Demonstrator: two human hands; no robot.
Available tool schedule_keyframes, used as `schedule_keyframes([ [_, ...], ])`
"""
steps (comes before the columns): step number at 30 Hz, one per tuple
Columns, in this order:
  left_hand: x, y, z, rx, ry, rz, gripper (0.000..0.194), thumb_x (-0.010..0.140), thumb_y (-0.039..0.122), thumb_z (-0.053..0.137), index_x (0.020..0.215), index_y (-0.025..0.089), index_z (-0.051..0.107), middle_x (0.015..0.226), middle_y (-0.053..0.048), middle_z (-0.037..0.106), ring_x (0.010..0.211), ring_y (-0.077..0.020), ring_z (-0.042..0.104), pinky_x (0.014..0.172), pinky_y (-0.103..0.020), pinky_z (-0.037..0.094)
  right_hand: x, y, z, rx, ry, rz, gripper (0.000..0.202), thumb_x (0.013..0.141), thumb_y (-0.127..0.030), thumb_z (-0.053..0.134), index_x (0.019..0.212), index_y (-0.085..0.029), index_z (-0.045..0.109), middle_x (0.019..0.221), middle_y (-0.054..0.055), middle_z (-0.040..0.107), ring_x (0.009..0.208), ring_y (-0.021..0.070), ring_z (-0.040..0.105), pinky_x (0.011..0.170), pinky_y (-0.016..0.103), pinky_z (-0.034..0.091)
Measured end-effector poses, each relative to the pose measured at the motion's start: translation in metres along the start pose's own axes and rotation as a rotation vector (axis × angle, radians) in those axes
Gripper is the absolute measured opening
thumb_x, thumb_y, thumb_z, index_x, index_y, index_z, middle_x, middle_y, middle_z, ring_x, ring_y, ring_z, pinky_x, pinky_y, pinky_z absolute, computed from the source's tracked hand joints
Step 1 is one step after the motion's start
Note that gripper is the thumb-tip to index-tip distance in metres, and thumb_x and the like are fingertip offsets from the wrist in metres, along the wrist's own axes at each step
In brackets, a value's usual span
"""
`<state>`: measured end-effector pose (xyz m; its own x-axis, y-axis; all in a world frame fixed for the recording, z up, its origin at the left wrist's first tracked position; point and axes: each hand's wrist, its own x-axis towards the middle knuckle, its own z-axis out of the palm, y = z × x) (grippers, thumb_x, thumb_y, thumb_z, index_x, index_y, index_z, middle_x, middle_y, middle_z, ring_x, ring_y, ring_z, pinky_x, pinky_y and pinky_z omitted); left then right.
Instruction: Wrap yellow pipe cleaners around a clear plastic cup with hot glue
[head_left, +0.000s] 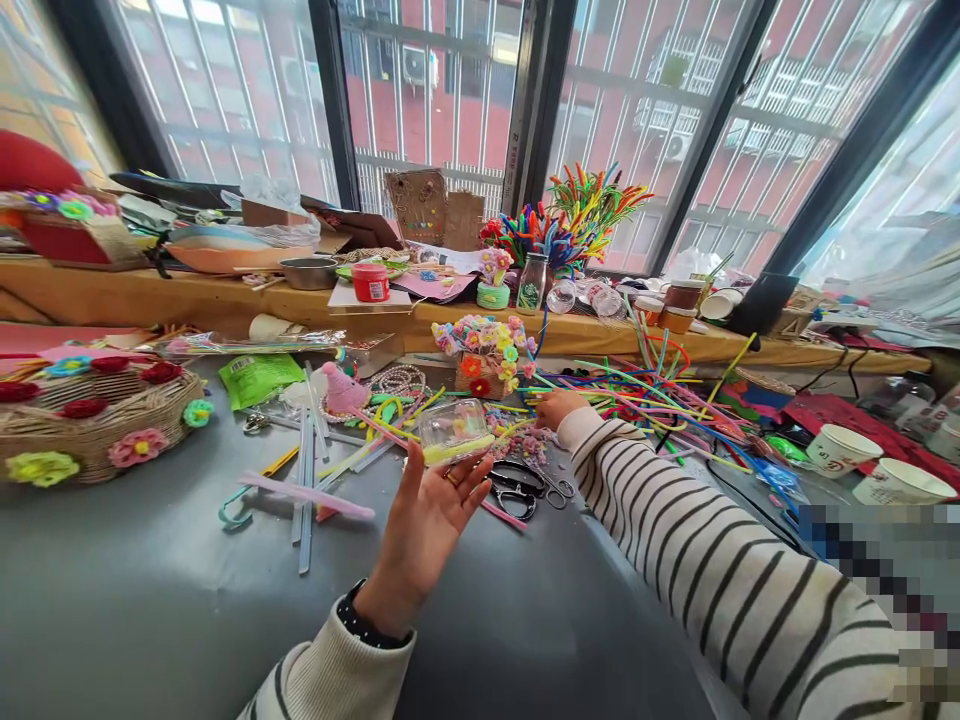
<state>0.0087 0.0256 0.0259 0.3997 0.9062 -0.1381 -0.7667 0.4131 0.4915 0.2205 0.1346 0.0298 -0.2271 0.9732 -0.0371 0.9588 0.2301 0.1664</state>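
Observation:
My left hand (433,520) is turned palm up over the grey table, its thumb and fingers apart, with a ring on one finger. Just past its fingertips are a clear plastic box (454,422) and a fuzzy pale-yellow strip (459,450); whether the fingers touch them I cannot tell. My right hand (561,408) reaches forward to the left edge of a heap of coloured pipe cleaners (645,390). Its fingers are curled together, and what they may hold is hidden. Near it stands a small pot of crocheted-looking flowers (480,360).
Black-handled scissors (517,490) and small scissors (559,492) lie between my hands. Glue sticks (304,490) lie to the left, beside a pink fuzzy strip (309,494). A woven basket (105,420) stands far left; paper cups (844,450) stand right. A cluttered ledge (420,325) runs behind.

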Motion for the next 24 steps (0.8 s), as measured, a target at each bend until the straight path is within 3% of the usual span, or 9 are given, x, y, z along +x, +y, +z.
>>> schedule_keyframes([
  [6,0.001,-0.002,0.0,0.003,0.003,0.01,0.048,0.079,0.049,0.038,0.099,0.009,0.055,0.095,-0.012,0.063,0.084,-0.0174,0.06,0.074,-0.027,0.046,-0.007,0.011,-0.024,0.015,0.024,0.039,0.025,0.083,-0.029,0.045,0.106,-0.019,0.051,0.109,0.006,0.052,0.091,0.0156,0.053,0.077,0.036,0.046],
  [13,0.0,-0.005,0.004,0.023,-0.014,0.063,0.052,0.081,0.043,0.036,0.117,0.006,0.042,0.097,-0.014,0.062,0.092,-0.0201,0.059,0.082,-0.029,0.046,-0.018,0.022,-0.038,0.108,0.231,0.072,0.029,0.084,-0.03,0.044,0.108,-0.015,0.049,0.107,0.006,0.053,0.091,0.0166,0.054,0.076,0.037,0.046],
  [17,-0.002,-0.005,0.006,0.036,-0.024,0.072,0.056,0.082,0.041,0.037,0.124,0.004,0.034,0.099,-0.016,0.061,0.098,-0.021,0.057,0.085,-0.028,0.045,-0.029,0.038,-0.065,0.148,0.473,0.142,0.025,0.082,-0.029,0.047,0.101,-0.014,0.053,0.102,0.005,0.056,0.088,0.0157,0.055,0.075,0.037,0.046],
  [19,-0.002,-0.005,0.006,0.044,-0.025,0.076,0.058,0.081,0.041,0.039,0.125,0.003,0.031,0.098,-0.016,0.061,0.098,-0.0209,0.057,0.086,-0.028,0.044,-0.043,0.045,-0.084,0.168,0.623,0.175,0.028,0.082,-0.032,0.044,0.09,-0.012,0.061,0.09,0.005,0.061,0.089,0.0158,0.056,0.077,0.03,0.042],
  [24,-0.001,-0.006,0.006,0.06,-0.045,0.054,0.058,0.083,0.039,0.036,0.128,0.004,0.027,0.099,-0.016,0.061,0.097,-0.0196,0.057,0.088,-0.027,0.043,-0.107,0.048,-0.137,0.258,0.985,0.257,0.047,0.074,-0.047,0.04,0.083,-0.007,0.063,0.075,0.006,0.063,0.07,0.0129,0.059,0.061,0.027,0.039],
])
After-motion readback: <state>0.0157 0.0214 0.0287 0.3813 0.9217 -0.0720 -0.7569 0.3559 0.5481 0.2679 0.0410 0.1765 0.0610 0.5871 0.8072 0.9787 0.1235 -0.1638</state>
